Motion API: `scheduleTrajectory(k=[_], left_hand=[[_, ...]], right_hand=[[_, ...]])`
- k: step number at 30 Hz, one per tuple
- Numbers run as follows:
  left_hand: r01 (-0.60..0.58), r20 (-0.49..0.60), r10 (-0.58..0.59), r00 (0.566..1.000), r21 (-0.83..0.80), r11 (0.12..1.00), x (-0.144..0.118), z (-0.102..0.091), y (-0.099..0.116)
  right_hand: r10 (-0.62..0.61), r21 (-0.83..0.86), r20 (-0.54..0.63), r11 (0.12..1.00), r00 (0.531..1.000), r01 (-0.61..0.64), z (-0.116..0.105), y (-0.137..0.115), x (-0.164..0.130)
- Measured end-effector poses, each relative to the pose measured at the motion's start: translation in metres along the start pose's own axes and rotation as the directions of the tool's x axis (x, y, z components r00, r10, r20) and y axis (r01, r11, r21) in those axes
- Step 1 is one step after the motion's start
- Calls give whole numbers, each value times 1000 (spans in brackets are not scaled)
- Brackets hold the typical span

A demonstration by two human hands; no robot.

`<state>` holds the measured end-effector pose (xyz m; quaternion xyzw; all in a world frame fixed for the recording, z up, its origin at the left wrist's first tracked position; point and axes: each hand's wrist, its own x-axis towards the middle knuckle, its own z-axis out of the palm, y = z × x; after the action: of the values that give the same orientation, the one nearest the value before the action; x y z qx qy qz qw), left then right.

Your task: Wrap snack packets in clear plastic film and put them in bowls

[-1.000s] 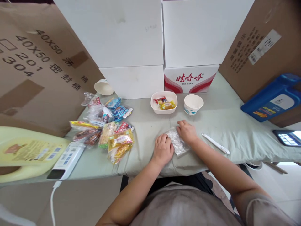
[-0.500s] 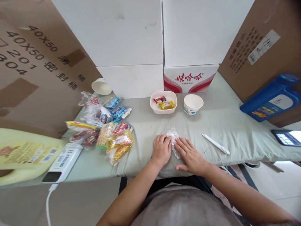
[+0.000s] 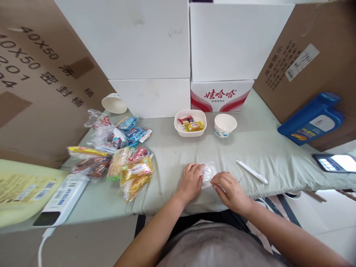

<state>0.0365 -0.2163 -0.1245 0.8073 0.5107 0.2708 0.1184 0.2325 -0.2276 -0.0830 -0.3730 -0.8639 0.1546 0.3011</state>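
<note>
A crumpled clear plastic bag (image 3: 208, 171) lies near the front edge of the pale green cloth (image 3: 267, 148). My left hand (image 3: 190, 182) pinches its left side. My right hand (image 3: 229, 190) grips its lower right edge with curled fingers. The bag is bunched small between the two hands, partly hidden by the fingers.
A white dish (image 3: 190, 122) with two wrapped snacks and a paper cup (image 3: 225, 125) stand behind. A white pen (image 3: 251, 171) lies right. A pile of snack packets (image 3: 122, 155) lies left, with a tipped cup (image 3: 114, 103), power strip (image 3: 62, 196), yellow jug (image 3: 16, 189), blue jug (image 3: 314, 118), phone (image 3: 335, 162), cardboard boxes (image 3: 150, 48).
My right hand moved from the bag's far side to flat on it, then curled at its near right edge. The bag went from spread out to bunched small.
</note>
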Motion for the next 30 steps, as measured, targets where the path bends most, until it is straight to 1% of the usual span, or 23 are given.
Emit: scheduleTrajectory(k=[2,4,5,8,11,12,14,16,19,21,22,23,24,25,26,27,28,30], left_hand=[[19,-38,-21,999,-35,999,-1,4,-4],[21,-88,-26,996,-53,998,-1,8,-8],[19,-107,-26,994,-61,998,-2,9,-10],[14,-134,-24,991,-74,997,-2,8,-10],[-11,-184,7,983,-20,1000,-2,4,-4],[-29,-193,30,981,7,1000,-2,2,-2],[-39,-173,47,984,47,998,-1,0,1],[4,-129,4,992,64,998,1,0,3],[84,-92,-76,993,78,993,3,1,3],[86,-84,-80,993,81,993,4,2,3],[82,-81,-75,994,81,993,4,2,3],[73,-79,-67,995,81,994,4,1,3],[64,-80,-58,995,81,995,4,1,3],[55,-83,-48,995,81,995,3,1,2],[48,-93,-40,995,81,996,3,1,2],[44,-108,-35,994,78,996,2,1,1],[43,-126,-34,991,73,996,2,2,1],[52,-168,-41,985,60,997,0,3,-1]], right_hand=[[98,-59,7,993,995,-98,5,10,20],[205,-172,56,966,977,-193,15,22,36],[244,-234,87,947,966,-219,21,27,41],[288,-381,137,898,948,-218,37,38,49],[257,-437,117,881,959,-183,46,40,47],[240,-438,105,883,965,-172,48,40,46],[208,-432,66,888,976,-160,50,41,44],[203,-432,16,884,979,-176,49,46,43],[277,-460,-103,838,955,-293,41,56,45],[301,-469,-225,800,927,-374,31,61,46],[277,-460,-264,806,924,-373,26,61,46],[225,-442,-263,836,938,-325,22,58,45],[151,-413,-215,881,965,-230,19,54,43],[62,-370,-128,923,990,-106,18,48,40],[-18,-318,-25,948,1000,9,19,42,37],[-69,-273,72,958,995,87,21,36,33],[-87,-247,152,961,985,123,25,32,30],[-54,-235,256,965,965,117,29,31,26]])
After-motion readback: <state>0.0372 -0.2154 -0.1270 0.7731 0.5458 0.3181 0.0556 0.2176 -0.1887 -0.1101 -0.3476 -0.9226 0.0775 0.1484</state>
